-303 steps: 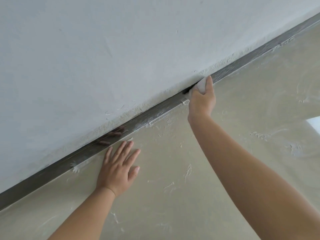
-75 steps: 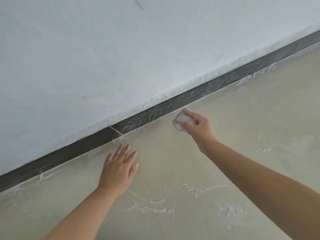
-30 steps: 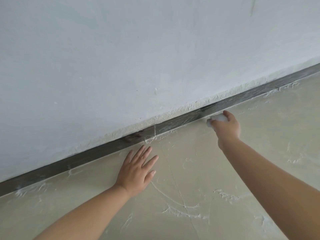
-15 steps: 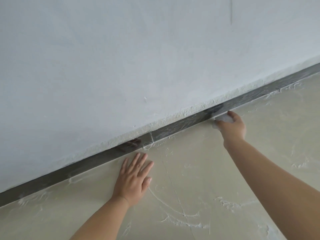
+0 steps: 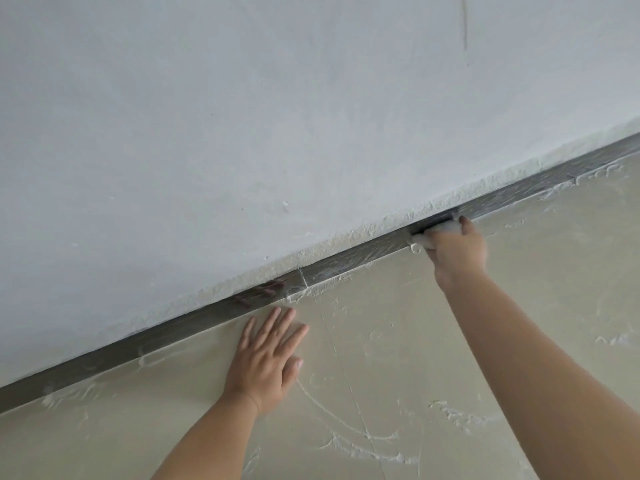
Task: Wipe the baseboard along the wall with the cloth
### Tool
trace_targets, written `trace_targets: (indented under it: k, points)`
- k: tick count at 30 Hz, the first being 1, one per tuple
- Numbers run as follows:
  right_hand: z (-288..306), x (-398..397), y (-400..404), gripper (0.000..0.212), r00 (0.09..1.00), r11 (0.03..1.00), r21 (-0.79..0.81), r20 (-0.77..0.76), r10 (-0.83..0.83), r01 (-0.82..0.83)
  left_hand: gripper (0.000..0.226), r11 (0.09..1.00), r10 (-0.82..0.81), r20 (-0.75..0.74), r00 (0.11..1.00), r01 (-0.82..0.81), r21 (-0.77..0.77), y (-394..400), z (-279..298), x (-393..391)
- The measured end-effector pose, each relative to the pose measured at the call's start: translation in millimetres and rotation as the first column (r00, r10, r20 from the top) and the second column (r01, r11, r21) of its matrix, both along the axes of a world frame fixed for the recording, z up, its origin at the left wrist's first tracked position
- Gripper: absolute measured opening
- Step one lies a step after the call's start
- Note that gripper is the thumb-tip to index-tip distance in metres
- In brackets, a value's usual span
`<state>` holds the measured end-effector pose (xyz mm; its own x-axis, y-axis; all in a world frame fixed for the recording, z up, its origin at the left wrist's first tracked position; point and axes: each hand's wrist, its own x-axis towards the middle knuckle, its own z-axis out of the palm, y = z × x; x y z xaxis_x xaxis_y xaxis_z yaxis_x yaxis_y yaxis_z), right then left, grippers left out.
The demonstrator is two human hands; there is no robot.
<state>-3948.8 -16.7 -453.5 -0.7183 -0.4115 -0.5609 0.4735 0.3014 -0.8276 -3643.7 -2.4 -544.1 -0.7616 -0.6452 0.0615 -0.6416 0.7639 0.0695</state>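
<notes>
Cloth (image 5: 433, 233), white and bunched, sits pressed against the dark baseboard (image 5: 346, 266) where the white wall (image 5: 277, 133) meets the floor (image 5: 415, 341); my right hand (image 5: 457, 251) has its fingers clenched around it; my left hand (image 5: 266, 362) lies flat on the beige floor just beside the baseboard, fingers straight and spread; white streaks mark the floor near both arms.

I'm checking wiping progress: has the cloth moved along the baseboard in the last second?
Yes. The cloth has slid rightward along the baseboard, farther from its vertical joint.
</notes>
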Motion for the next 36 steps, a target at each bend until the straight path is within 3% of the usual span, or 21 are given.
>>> trace_targets:
  k: [5, 10, 17, 26, 32, 36]
  points:
    - [34.2, -41.4, 7.7, 0.073, 0.978, 0.980, -0.102, -0.104, -0.180, 0.170, 0.049, 1.000, -0.008, -0.005, 1.000, 0.008, -0.004, 1.0, -1.5, 1.5]
    - [26.9, -16.8, 1.1, 0.064, 0.959, 0.993, 0.049, -0.271, -0.087, 0.103, 0.049, 1.000, -0.010, -0.025, 1.000, 0.010, -0.003, 1.2, -0.4, 1.8]
    - [13.7, 56.9, 9.0, 0.057, 0.972, 0.988, 0.116, -0.200, 0.126, -0.105, 0.050, 1.000, -0.010, -0.039, 0.999, 0.010, -0.007, 0.1, -0.1, 0.4]
    - [27.2, -15.5, 2.1, 0.061, 0.960, 0.992, 0.072, -0.266, -0.084, 0.107, 0.050, 1.000, -0.002, -0.045, 0.999, 0.002, 0.010, 1.2, 1.9, -0.8]
    - [5.1, 27.9, 2.2, 0.064, 0.961, 0.952, 0.272, -0.195, 0.197, -0.140, 0.050, 1.000, -0.009, -0.045, 0.999, 0.010, 0.015, 0.9, 3.0, 0.1]
    - [7.5, 62.8, 8.4, 0.062, 0.953, 0.956, 0.207, -0.175, 0.246, -0.208, 0.050, 1.000, -0.005, -0.051, 0.999, 0.006, 0.018, 0.5, 3.6, -1.6]
